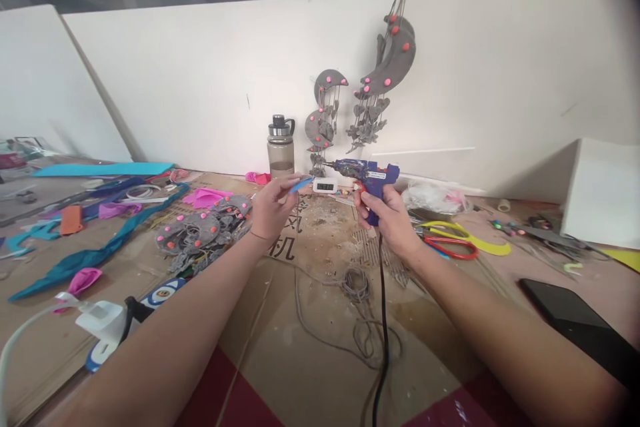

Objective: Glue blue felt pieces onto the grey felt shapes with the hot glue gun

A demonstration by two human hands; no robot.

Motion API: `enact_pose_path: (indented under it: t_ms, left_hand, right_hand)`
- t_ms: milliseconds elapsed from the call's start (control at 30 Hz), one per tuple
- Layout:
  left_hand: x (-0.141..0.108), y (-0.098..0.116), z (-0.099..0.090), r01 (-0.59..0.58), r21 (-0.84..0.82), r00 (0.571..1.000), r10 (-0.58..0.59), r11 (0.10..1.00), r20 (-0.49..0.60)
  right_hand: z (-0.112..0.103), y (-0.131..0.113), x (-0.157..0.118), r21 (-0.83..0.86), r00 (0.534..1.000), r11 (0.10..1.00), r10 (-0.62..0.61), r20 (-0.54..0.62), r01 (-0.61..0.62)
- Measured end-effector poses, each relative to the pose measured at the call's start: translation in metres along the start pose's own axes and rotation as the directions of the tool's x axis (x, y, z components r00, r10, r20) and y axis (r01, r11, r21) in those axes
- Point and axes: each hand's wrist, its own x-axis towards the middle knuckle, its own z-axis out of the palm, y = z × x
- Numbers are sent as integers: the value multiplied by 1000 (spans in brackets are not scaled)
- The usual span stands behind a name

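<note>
My right hand grips a dark blue hot glue gun by its handle, fingers near the red trigger. Its nozzle points left, and a black cord hangs down from the handle. A thin blue piece, flat-looking, is pinched in my left hand; its exact kind is unclear. The nozzle is close to this blue piece, with a gap showing between them. Behind the two hands sits a small white digital clock. Grey cord lies loosely coiled on the cardboard below.
Grey moon-shaped hangings with pink dots hang on the white board. A bottle stands before it. Left are more grey moon pieces, fabric strips and a white plug. Right are red-handled scissors and a phone.
</note>
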Motion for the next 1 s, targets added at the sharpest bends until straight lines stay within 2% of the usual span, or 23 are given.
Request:
enact_pose_path:
  t_ms: [67,133,267,533,700,867,1000]
  left_hand:
    - [2,1,-6,-127,116,988,115,985,102]
    - [3,1,-9,-210,158,966,180,965,184]
    - [3,3,-8,-327,182,922,271,927,277]
    - [2,7,-5,-414,189,882,341,890,326]
    - [3,6,-6,-454,206,858,363,867,364]
    - [3,6,-6,-447,187,861,363,875,356]
    - [3,8,-5,-464,196,847,368,864,383]
  right_hand:
    - [-10,-9,5,-10,997,1000,23,71,-22]
    - [-20,-16,9,-19,989,999,52,135,-50]
    - [-37,-28,13,-31,981,994,112,161,-108]
    - [-58,-36,15,-117,946,976,208,247,-185]
    - [-55,-37,14,-144,943,967,238,233,-209]
    - [-53,-36,13,-166,938,959,262,226,-228]
    - [-55,-31,15,-157,941,965,243,233,-211]
